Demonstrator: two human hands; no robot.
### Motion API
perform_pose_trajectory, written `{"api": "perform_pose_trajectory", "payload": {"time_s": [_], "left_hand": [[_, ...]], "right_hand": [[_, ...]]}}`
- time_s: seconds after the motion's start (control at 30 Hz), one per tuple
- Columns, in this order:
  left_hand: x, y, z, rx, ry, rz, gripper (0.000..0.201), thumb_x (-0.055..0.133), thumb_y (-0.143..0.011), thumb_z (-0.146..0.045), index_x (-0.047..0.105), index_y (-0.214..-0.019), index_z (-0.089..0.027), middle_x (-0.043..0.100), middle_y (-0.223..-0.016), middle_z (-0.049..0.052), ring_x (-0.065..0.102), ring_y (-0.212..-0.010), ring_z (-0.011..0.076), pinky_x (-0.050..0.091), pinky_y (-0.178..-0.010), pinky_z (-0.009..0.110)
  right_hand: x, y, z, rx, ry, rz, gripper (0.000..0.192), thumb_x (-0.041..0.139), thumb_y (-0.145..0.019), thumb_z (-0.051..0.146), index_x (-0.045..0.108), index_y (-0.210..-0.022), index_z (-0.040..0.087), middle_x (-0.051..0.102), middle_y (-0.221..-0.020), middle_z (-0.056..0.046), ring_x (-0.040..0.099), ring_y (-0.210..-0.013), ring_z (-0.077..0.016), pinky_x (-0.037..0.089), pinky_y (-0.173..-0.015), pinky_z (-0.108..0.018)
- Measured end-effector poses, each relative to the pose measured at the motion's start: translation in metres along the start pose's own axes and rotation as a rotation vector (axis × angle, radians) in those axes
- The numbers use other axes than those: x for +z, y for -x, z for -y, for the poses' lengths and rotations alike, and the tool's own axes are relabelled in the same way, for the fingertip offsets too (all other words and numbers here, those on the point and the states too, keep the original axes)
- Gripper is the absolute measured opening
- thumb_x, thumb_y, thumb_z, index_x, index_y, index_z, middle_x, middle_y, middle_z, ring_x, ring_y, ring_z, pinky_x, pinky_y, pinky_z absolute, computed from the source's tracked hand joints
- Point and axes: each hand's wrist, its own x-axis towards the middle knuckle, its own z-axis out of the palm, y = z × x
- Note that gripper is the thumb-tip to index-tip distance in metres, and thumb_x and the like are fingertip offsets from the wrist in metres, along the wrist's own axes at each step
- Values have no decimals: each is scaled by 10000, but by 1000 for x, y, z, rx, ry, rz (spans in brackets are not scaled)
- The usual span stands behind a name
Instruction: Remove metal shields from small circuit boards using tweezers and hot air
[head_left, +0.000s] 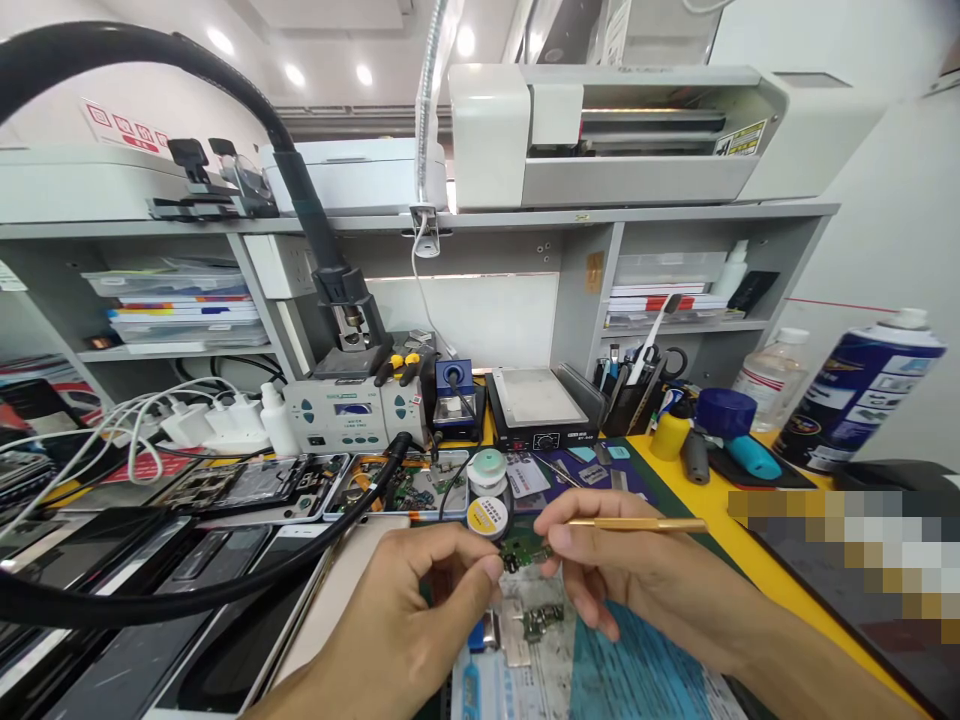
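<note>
My left hand pinches the left end of a small green circuit board between thumb and fingers. At the board's right end is my right hand, its fingertips beside the edge; whether they press on it I cannot tell. Between its thumb and forefinger lies a slim gold pen-like tool, pointing left to right; its tip is hard to make out. Below the hands, another small circuit board rests on the work surface. Just behind the held board stands a round tub with a yellow-and-white label.
At left, several phones lie under a curved black hose. Behind stand a soldering station, a soldering iron stand and a heating plate. To the right are a yellow bottle and a spray can.
</note>
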Motion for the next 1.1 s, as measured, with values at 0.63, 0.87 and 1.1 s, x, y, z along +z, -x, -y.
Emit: {"api": "perform_pose_trajectory", "payload": {"time_s": [0.63,0.87,1.1], "left_hand": [[1,-3,1,22,37,-24,354,564,-944,-462,723,-834,-166,573,-642,-2,504,-531,107,387,-491,205],[0,0,5,263,-159,-96,168,598,-939,-258,762,-951,-224,699,-751,15,581,-561,99,432,-510,186],[6,5,25,665,-450,-117,181,616,-888,-96,664,-1034,-193,743,-859,30,674,-599,116,487,-523,189]], "right_hand": [[-4,-2,-4,10,-25,38,267,822,-825,302,676,-961,125,729,-817,-73,625,-512,-98,484,-431,-170],[-5,-1,-4,25,5,0,325,864,-761,285,675,-976,130,681,-786,-31,623,-534,-104,481,-445,-179],[-5,0,-2,10,80,6,378,867,-745,326,652,-988,131,660,-892,-44,631,-560,-107,481,-463,-192]]}}
